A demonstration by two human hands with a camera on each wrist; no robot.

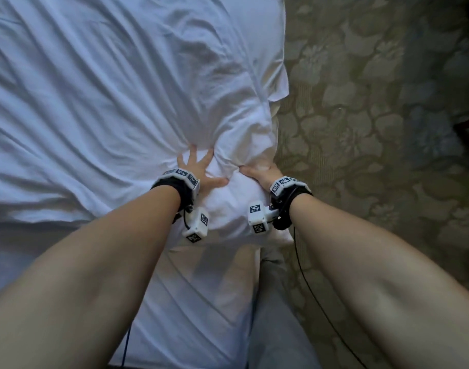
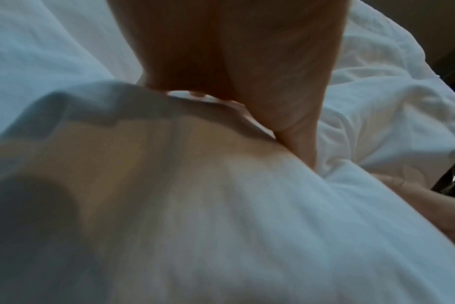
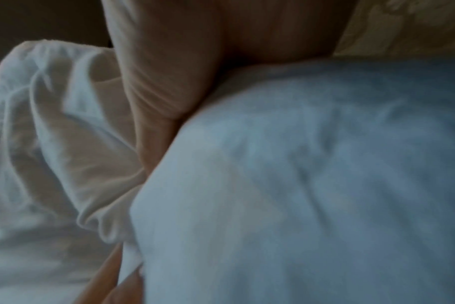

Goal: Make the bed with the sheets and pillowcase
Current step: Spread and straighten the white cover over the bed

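A white pillow (image 1: 228, 209) lies at the bed's right edge, its far end inside a crumpled white pillowcase (image 1: 241, 102). My left hand (image 1: 198, 169) presses on the pillow with fingers spread, the tips sunk into the case's bunched rim. In the left wrist view the palm (image 2: 247, 51) bears down on the pillow (image 2: 221, 205). My right hand (image 1: 260, 170) holds the pillow's right side, thumb on top, fingers hidden under pillowcase fabric. In the right wrist view the thumb (image 3: 156, 102) is wedged between the pillowcase fold (image 3: 65, 123) and the pillow (image 3: 299, 185).
A wrinkled white sheet (image 1: 68, 102) covers the mattress to the left. Patterned carpet (image 1: 374, 102) runs along the right of the bed. My grey trouser leg (image 1: 276, 302) stands against the bed, a black cable (image 1: 316, 302) hangs from the right wrist, and dark furniture (image 1: 467, 126) is at far right.
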